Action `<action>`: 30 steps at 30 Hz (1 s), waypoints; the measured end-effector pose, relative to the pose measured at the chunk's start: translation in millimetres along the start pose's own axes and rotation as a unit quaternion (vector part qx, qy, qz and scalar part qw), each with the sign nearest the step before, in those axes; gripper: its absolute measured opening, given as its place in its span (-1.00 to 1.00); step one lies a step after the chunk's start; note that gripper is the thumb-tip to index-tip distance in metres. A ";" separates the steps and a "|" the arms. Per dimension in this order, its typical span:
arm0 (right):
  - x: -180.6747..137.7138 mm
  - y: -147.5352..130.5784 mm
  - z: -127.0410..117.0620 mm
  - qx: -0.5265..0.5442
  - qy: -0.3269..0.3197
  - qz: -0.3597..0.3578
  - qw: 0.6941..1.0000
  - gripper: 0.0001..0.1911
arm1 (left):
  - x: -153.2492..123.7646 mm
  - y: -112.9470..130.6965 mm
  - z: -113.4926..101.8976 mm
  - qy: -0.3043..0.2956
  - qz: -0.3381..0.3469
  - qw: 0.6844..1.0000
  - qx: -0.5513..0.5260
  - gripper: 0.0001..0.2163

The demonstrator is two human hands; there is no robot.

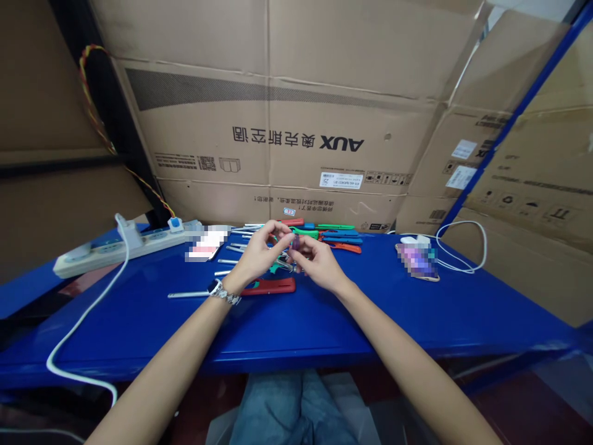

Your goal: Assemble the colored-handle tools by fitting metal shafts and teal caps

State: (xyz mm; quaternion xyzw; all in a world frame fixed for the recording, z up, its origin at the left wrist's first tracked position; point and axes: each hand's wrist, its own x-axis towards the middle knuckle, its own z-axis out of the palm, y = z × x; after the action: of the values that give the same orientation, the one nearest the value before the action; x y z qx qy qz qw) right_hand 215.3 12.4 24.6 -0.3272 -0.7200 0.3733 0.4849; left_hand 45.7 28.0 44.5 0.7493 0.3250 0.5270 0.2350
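Over the pile in the middle of the blue table, my left hand (260, 250) and my right hand (320, 262) meet at the fingertips. Between them is a small dark purple piece (295, 242), too small to name; the fingers of both hands are closed on it. Just below my left wrist lies a red long-nosed gas lighter (273, 286), its metal tube pointing left. Behind and under the hands are several more such lighters, among them an orange one (345, 247), blue ones (343, 237) and a green one (336, 227). My hands partly cover the pile.
A white power strip (97, 252) with plugs and a white cable stands at the left. Near it lies a blurred white phone-like object (209, 241). At the right are a phone (417, 261) and a looped white cable (484, 244). Cardboard (296, 111) walls the table's back.
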 end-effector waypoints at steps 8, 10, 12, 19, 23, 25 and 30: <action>4.0 11.0 -27.1 -0.202 0.039 0.079 0.975 -0.65 | -6.4 -12.9 -7.4 -0.304 -0.033 0.944 0.122 -0.94; 2.9 16.9 -29.3 -0.283 0.000 0.119 0.952 -0.69 | -8.7 -15.3 -4.3 -0.327 -0.059 0.933 0.135 -0.94; 1.6 20.2 -28.7 -0.338 -0.028 0.147 0.929 -0.72 | -10.4 -17.0 -2.2 -0.331 -0.071 0.930 0.145 -0.93; 0.3 23.3 -23.1 -0.394 -0.008 0.184 0.901 -0.81 | -11.1 -20.4 -1.1 -0.335 -0.074 0.927 0.149 -0.91; 0.0 26.3 -22.7 -0.407 0.015 0.161 0.899 -0.81 | -10.6 -20.6 0.3 -0.332 -0.067 0.929 0.149 -0.90; -0.8 22.3 -22.2 -0.417 0.024 0.161 0.894 -0.81 | -10.3 -19.2 1.1 -0.336 -0.070 0.926 0.155 -0.90; -5.9 2.5 -19.1 -0.403 -0.083 0.075 0.908 -0.82 | -9.6 -14.0 0.6 -0.338 -0.074 0.923 0.171 -0.91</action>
State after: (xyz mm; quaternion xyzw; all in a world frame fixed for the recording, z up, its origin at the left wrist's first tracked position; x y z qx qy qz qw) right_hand 235.5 12.9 24.7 -0.5157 -0.8201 0.1129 0.2210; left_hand 40.6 30.5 28.4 0.8855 0.3658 0.1602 0.2375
